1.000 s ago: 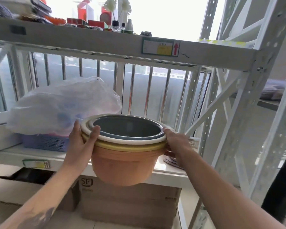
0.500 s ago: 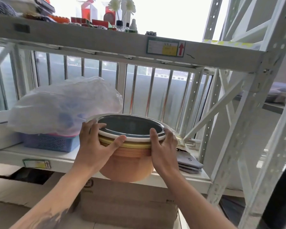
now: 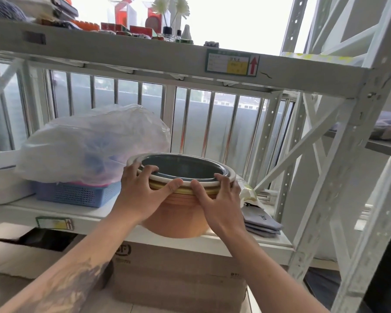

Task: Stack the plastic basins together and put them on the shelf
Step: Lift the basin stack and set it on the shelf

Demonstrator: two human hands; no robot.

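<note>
A nested stack of plastic basins (image 3: pixel 178 220), orange outside, yellow and white rims, grey-blue inside, rests on the white middle shelf (image 3: pixel 239 241) near its front edge. My left hand (image 3: pixel 142 195) lies flat against the stack's near left side, fingers over the rim and thumb along it. My right hand (image 3: pixel 219 199) presses the near right side, fingers spread on the rim. Both hands touch the stack from the front rather than wrapping it. The lower front of the stack is partly hidden by my hands.
Left of the stack a blue perforated basket (image 3: pixel 77 195) holds a bulging clear plastic bag (image 3: pixel 93 143). Grey folded pouches (image 3: pixel 261 222) lie to the right. The upper shelf beam (image 3: pixel 145 57) runs overhead. A cardboard box (image 3: pixel 178 279) stands below, and a white upright post (image 3: pixel 339 199) rises at right.
The stack went from held in the air by its sides to resting on the shelf, further in. My hands shifted from the sides to the front of the rim.
</note>
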